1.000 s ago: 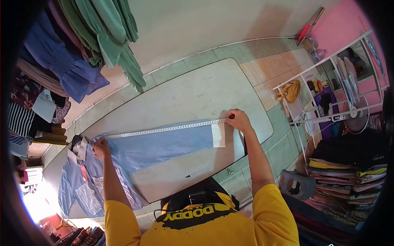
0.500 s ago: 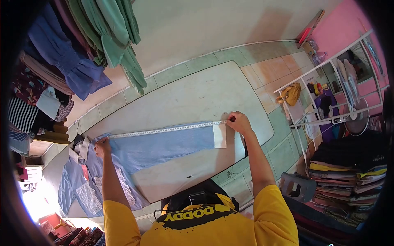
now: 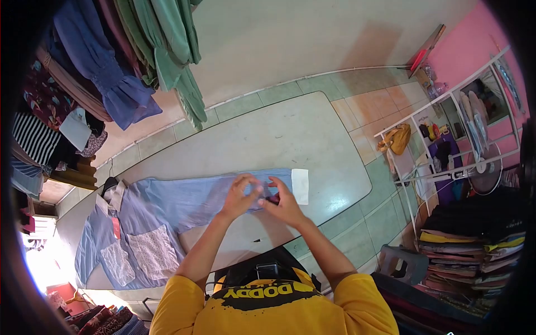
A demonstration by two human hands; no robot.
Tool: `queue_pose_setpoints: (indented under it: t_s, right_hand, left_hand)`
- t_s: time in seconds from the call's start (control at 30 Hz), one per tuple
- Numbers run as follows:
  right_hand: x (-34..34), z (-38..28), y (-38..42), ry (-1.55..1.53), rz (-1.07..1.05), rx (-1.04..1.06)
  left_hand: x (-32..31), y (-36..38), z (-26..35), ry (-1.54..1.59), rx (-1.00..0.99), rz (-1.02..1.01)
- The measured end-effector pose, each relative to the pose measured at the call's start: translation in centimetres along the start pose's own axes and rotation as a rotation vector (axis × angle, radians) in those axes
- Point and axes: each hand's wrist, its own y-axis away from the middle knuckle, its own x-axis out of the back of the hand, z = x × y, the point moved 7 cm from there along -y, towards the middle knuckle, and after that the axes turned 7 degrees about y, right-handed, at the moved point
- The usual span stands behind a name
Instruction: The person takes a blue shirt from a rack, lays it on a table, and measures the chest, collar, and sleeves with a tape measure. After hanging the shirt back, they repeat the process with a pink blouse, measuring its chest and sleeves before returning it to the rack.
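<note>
My left hand (image 3: 241, 195) and my right hand (image 3: 286, 205) are close together over the sleeve of a light blue shirt (image 3: 195, 192). Dark and small, what looks like a tape measure's case (image 3: 273, 198) sits in my right fingers. The left fingers curl toward the thumb, with a pale smear at their tips that looks like the end of the tape; motion blurs it. The shirt lies flat with a white collar, lacy pale pockets and a red tag (image 3: 116, 229). Its sleeve stretches right to a white cuff (image 3: 300, 186).
Under the shirt is a long pale table (image 3: 234, 134) with rounded corners. Clothes (image 3: 106, 61) hang at the upper left. On the right stand a white metal rack (image 3: 416, 125), a fan (image 3: 483, 167), a grey stool (image 3: 403, 264) and stacked folded clothes (image 3: 469, 262).
The white tape that stretched from shoulder to cuff no longer lies along the sleeve. My left hand came right from the shoulder; my right hand came left from the cuff.
</note>
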Motion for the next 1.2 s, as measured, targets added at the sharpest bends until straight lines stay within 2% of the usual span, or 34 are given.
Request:
queue_pose_setpoints:
  t_s: [0.03, 0.1, 0.13, 0.17, 0.2, 0.23, 0.3, 0.33, 0.37, 0.43, 0.47, 0.57, 0.63, 0.67, 0.73, 0.77, 0.83, 0.87, 0.9, 0.93, 0.97, 1.0, 1.03, 1.07, 1.13, 1.17, 1.2]
  right_hand:
    - [-0.1, 0.3, 0.7, 0.004, -0.003, 0.001]
    - [-0.1, 0.4, 2.1, 0.392, 0.029, 0.155]
    - [0.1, 1.4, 3.0, 0.514, 0.066, 0.113]
    - [0.4, 1.3, 3.5, 0.517, 0.058, 0.115]
    - [0.6, 2.2, 3.9, 0.567, -0.027, -0.066]
    - [0.5, 3.2, 4.4, 0.614, -0.112, -0.247]
    - [-0.2, 2.7, 4.3, 0.625, -0.143, -0.21]
    - [-0.7, 2.3, 4.3, 0.629, -0.165, -0.178]
    - [-1.5, 2.3, 4.3, 0.63, -0.173, -0.177]
    - [-4.8, 1.8, 4.0, 0.635, -0.313, -0.04]
    - [-6.4, 1.1, 4.1, 0.634, -0.316, 0.044]
    - [-11.0, -0.8, 5.0, 0.564, -0.46, 0.075]
    - [-12.2, -1.4, 5.1, 0.625, -0.445, 0.092]
    - [-12.2, -1.8, 5.1, 0.674, -0.437, 0.1]
    - [-12.0, -1.9, 5.0, 0.723, -0.439, 0.105]
    - [-11.7, -1.6, 5.0, 0.681, -0.454, 0.091]
    - [-11.7, -0.2, 5.2, 0.644, -0.474, 0.076]
    - [-11.2, -0.1, 5.0, 0.35, -0.35, 0.073]
    - [-10.4, 0.4, 4.8, 0.055, -0.22, 0.067]
    - [-10.1, 1.3, 5.2, 0.055, -0.22, 0.064]
    - [-9.3, 2.1, 5.4, -0.296, -0.188, -0.152]
    - [-9.3, 2.6, 6.2, -0.646, -0.146, -0.372]
    - [-9.4, 2.0, 6.6, -0.65, -0.143, -0.383]
    - [-9.4, 1.1, 6.8, -0.681, -0.098, -0.372]
    - [-9.6, 1.4, 7.2, -0.64, -0.08, -0.343]
    - [-9.8, 1.3, 7.2, -0.642, -0.076, -0.345]
    - [-9.4, 1.0, 7.2, -0.545, -0.006, -0.311]
  left_hand:
    - [0.3, 0.0, -0.6, 0.003, 0.0, 0.004]
    - [4.4, 1.2, 0.0, -1.032, -0.14, 0.453]
    - [5.9, 1.7, -0.7, -1.03, -0.133, 0.456]
    - [6.9, 1.8, -1.7, -1.059, -0.107, 0.334]
    - [7.7, 2.0, -2.5, -1.083, -0.08, 0.212]
    - [9.0, 2.5, -2.8, -1.081, -0.071, 0.218]
    - [10.9, 3.1, -4.7, -0.831, 0.201, -0.074]
    - [12.4, 3.4, -4.0, -0.747, 0.147, -0.11]
    - [14.0, 4.3, -3.2, -0.745, 0.154, -0.107]
    - [17.3, 5.8, -2.0, -0.873, 0.243, -0.077]
    - [18.5, 6.5, -1.6, -0.87, 0.248, -0.071]
    - [20.6, 9.0, -2.1, -0.947, 0.387, -0.065]
    - [18.7, 9.6, 1.2, -1.172, -0.149, 0.086]
    - [17.2, 9.3, 0.8, -1.063, -0.05, -0.033]
    - [12.8, 8.7, 2.6, -0.822, -0.179, -0.121]
    - [11.9, 9.1, 2.2, -0.818, -0.171, -0.119]
    - [8.8, 11.1, -2.3, -0.824, 0.194, -0.531]
    - [8.5, 11.5, -2.2, -0.82, 0.196, -0.53]
    - [8.7, 11.4, -1.5, -0.831, 0.122, -0.438]
    - [8.9, 11.3, -0.8, -0.842, 0.049, -0.347]
    - [8.3, 11.1, -0.5, -0.84, 0.053, -0.353]
    - [7.8, 10.5, 0.7, -0.633, 0.036, -0.245]
    - [7.3, 10.1, 1.7, -0.427, 0.022, -0.137]
    - [5.8, 10.0, 1.8, -0.425, 0.027, -0.145]
    - [3.2, 9.9, -0.2, 0.048, 0.327, -0.109]
    - [2.6, 9.8, -0.6, 0.047, 0.329, -0.114]
    - [2.2, 9.8, -1.6, 0.131, 0.437, -0.088]
